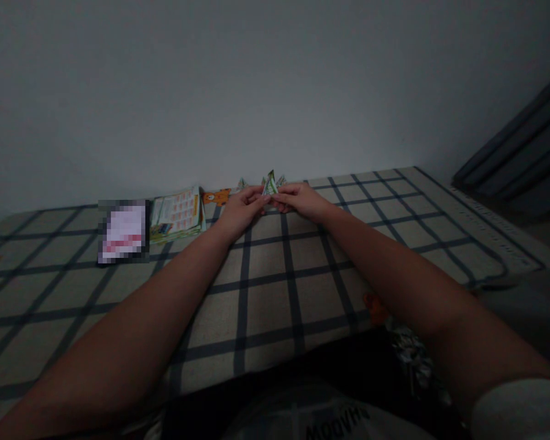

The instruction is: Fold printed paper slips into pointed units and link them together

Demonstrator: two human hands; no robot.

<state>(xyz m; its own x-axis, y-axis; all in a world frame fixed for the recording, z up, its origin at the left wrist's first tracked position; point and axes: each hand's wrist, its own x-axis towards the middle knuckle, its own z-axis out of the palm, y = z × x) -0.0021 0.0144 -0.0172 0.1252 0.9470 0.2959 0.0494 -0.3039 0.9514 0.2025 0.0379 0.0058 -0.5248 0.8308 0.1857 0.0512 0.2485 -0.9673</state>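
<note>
Both arms reach out across a checked tablecloth. Between my hands a small green and white folded paper piece (270,184) stands with its pointed tip up. My left hand (245,209) pinches its lower left side, and my right hand (299,200) grips the lower right, so the fingertips nearly meet. Just behind the hands, the tips of similar folded paper pieces (242,183) show, partly hidden by the fingers. The room is dim, so fine folds cannot be made out.
Left of my hands lies a stack of printed sheets (176,212), beside a phone-like device (123,232) with a blurred screen. The checked cloth (270,305) covers the surface up to a plain wall (275,91). Dark fabric (522,140) hangs at the right.
</note>
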